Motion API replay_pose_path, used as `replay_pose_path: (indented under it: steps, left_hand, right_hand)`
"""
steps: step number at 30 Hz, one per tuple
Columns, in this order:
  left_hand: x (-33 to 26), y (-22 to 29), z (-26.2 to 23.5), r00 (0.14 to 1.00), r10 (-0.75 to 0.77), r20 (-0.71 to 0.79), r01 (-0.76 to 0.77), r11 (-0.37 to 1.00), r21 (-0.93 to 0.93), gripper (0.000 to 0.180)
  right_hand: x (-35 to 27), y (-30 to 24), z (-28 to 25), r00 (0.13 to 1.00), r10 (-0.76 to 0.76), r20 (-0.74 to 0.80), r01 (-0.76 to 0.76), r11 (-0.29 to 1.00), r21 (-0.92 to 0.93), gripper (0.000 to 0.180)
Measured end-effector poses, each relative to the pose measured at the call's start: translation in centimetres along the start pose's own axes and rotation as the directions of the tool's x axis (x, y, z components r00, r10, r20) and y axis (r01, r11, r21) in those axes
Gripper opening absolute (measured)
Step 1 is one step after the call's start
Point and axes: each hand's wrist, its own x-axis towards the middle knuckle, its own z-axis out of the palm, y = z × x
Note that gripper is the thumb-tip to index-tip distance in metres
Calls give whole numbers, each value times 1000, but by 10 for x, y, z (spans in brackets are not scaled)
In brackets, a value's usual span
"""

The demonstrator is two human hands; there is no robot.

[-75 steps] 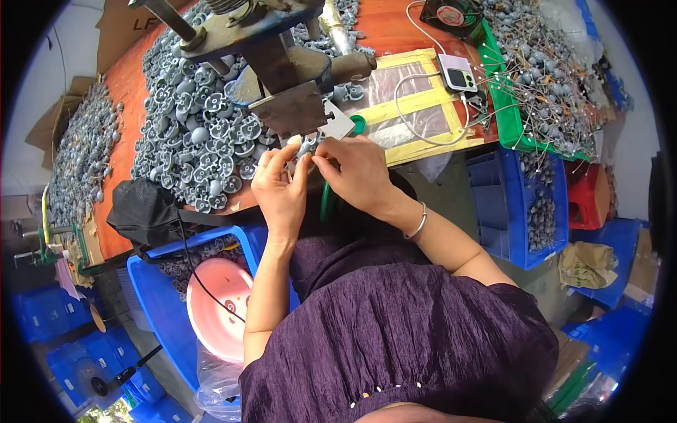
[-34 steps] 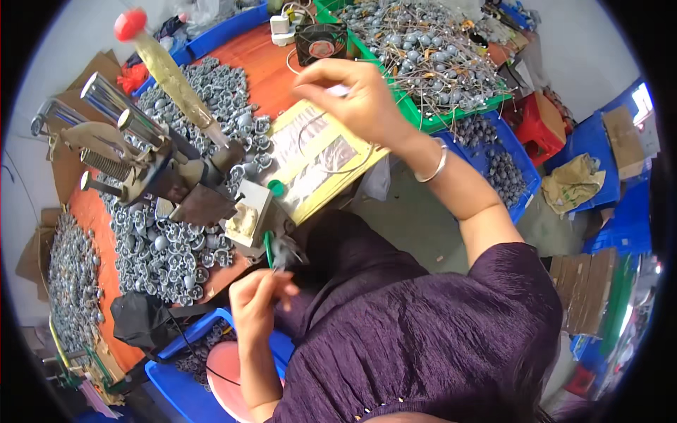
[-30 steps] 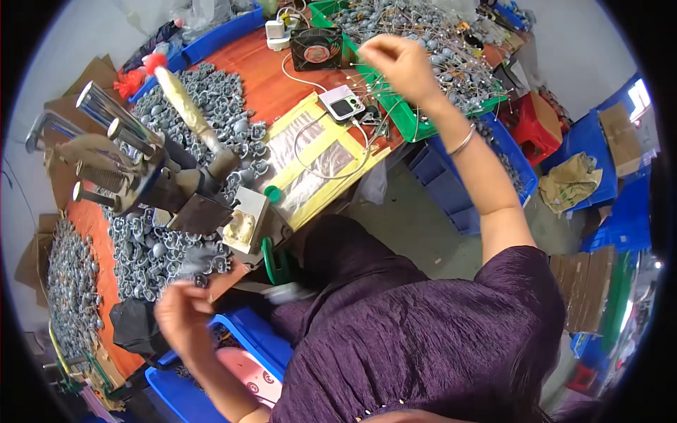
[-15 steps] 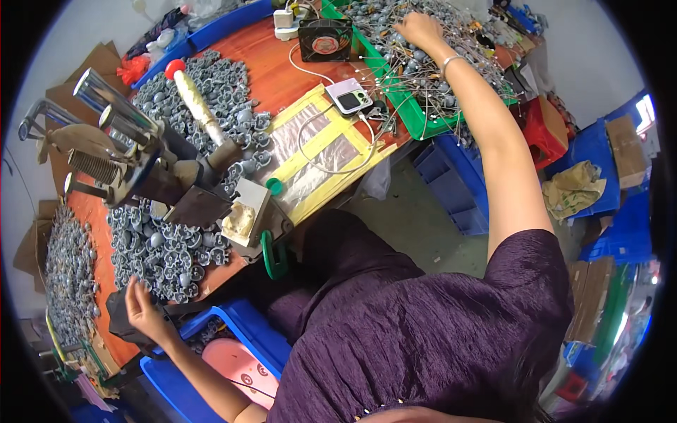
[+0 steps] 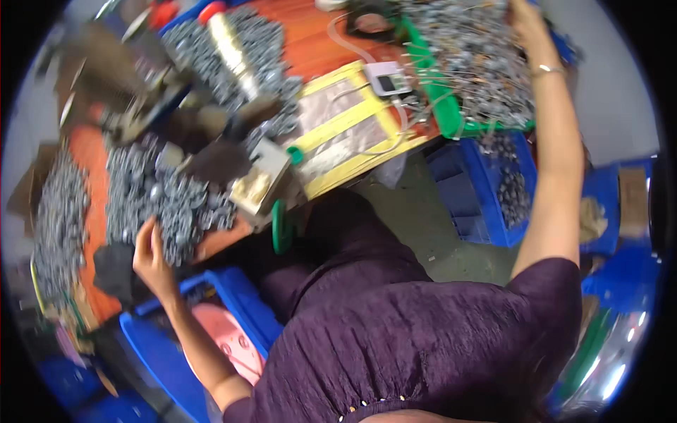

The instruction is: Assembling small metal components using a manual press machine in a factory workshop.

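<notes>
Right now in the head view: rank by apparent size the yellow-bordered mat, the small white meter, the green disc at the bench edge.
1. yellow-bordered mat, clearly largest.
2. green disc, seen edge-on.
3. small white meter.
Disc and meter look close; the disc sits nearer the camera and the picture is blurred, so that pair is unsure.

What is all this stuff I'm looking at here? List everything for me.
small metal parts: a large heap, grey, on the orange table near the left hand
orange table: one, across the top
press-like metal tool: one, dark, blurred, upper left on the table
yellow-edged mat: one, at the table's middle
small white device: one, above the mat
green tray: one, upper right, full of grey wired parts
blue bins: several, below and around the table
pink round object: one, in the lower-left blue bin
left hand: at the heap's edge
right hand: reaching into the wired parts, bracelet on wrist
</notes>
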Motion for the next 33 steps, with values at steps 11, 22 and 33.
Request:
replay_pose_path:
  steps: [11,22,33]
  left_hand:
    - [23,42,62,907,408,105,-403,769,496,32]
    - [18,38,72,948,292,-128,-274,951,141,28]
    - [-37,64,131,967,250,-41,-253,959,-128,30]
  right_hand:
    - [1,112,167,794,-208,-571,257,966,4,53]
    - [1,164,290,825,-233,-515,328,939,101,37]
    - [41,212,363,502,-25,-864,514,813,275,31]
